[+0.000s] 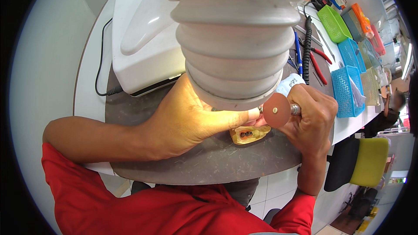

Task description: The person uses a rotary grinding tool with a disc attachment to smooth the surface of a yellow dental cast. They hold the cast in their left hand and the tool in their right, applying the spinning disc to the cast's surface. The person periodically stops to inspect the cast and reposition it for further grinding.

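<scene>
My right hand [311, 115] is closed around a metal rotary handpiece [296, 109]. Its tip carries a flat reddish-brown disc [277, 112]. Opposite it, my left hand [187, 119] reaches in with its fingertips pinched just left of the disc. A small dark piece seems to sit at those fingertips, mostly hidden by the thumb and the disc. Below the fingers, a yellowish dental model [249, 135] with dark round holes rests on the grey bench mat [191, 165]. Behind my right hand lies a pale blue-white item [291, 83] with handwriting on it.
A wide white corrugated hose [235, 39] hangs over my hands. At left stands a white machine [150, 61]. To the right are red-handled pliers [318, 67], a black coiled cord [307, 48], blue baskets [346, 91] and a green basket [334, 24]. A person [387, 115] is farther off.
</scene>
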`<state>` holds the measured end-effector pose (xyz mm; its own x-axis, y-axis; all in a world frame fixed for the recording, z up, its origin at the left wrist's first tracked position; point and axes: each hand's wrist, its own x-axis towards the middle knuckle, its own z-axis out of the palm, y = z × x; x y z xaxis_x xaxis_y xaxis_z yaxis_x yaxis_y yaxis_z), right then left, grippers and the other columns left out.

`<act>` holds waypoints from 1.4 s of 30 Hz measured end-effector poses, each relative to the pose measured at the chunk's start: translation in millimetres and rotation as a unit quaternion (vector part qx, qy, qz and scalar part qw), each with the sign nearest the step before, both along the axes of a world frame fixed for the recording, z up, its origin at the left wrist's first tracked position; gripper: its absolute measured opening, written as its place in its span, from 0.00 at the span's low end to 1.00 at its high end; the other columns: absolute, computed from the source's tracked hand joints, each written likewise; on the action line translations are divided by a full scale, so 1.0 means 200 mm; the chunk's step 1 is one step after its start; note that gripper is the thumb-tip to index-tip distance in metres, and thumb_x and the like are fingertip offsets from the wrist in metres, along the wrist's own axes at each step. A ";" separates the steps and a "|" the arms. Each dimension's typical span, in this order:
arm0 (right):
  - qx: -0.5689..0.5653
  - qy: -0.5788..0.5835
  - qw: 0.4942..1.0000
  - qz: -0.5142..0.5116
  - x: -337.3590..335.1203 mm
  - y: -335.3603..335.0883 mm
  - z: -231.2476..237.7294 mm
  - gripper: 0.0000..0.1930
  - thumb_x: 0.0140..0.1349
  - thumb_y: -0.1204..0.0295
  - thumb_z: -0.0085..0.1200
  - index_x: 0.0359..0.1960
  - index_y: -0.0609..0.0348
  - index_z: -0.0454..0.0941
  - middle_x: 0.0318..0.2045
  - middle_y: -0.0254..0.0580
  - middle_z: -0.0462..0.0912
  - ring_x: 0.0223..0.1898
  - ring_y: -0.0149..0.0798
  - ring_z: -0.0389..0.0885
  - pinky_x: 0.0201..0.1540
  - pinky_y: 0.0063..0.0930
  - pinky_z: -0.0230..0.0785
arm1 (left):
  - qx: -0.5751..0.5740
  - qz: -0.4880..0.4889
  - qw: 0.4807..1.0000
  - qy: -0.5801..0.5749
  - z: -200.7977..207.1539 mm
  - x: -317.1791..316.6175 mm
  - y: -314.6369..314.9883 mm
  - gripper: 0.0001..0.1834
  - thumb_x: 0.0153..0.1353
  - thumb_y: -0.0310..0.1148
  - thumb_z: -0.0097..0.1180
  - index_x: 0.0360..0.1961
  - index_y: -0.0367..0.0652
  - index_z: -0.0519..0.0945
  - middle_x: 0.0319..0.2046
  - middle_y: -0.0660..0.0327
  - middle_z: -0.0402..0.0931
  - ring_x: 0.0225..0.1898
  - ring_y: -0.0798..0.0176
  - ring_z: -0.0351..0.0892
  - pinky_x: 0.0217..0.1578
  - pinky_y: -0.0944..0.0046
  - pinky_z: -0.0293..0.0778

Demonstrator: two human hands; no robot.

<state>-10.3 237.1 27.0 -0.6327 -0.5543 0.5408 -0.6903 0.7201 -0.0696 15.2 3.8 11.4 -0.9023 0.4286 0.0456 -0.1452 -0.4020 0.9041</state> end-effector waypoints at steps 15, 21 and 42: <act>-0.009 -0.017 1.000 0.018 0.01 0.00 0.01 0.32 0.42 0.44 0.71 0.17 0.55 0.64 0.13 0.35 0.62 0.14 0.37 0.66 0.17 0.32 0.55 | -0.048 0.002 0.998 0.035 -0.03 -0.01 0.00 0.12 0.62 0.24 0.65 0.46 0.35 0.79 0.43 0.60 0.82 0.48 0.68 0.79 0.51 0.66 0.75; -0.004 -0.021 1.000 0.016 0.01 0.01 0.00 0.32 0.45 0.42 0.69 0.17 0.55 0.63 0.13 0.36 0.61 0.14 0.38 0.66 0.17 0.33 0.54 | -0.051 0.000 0.998 0.041 -0.01 -0.01 0.01 0.03 0.63 0.25 0.64 0.36 0.37 0.83 0.39 0.60 0.80 0.48 0.64 0.77 0.54 0.63 0.70; -0.003 -0.014 1.000 0.014 0.01 0.00 0.01 0.33 0.45 0.41 0.68 0.16 0.55 0.63 0.12 0.35 0.61 0.13 0.37 0.65 0.16 0.32 0.54 | -0.043 0.011 0.998 0.051 -0.01 0.00 0.02 0.05 0.63 0.27 0.64 0.35 0.36 0.84 0.37 0.60 0.81 0.43 0.66 0.78 0.50 0.64 0.71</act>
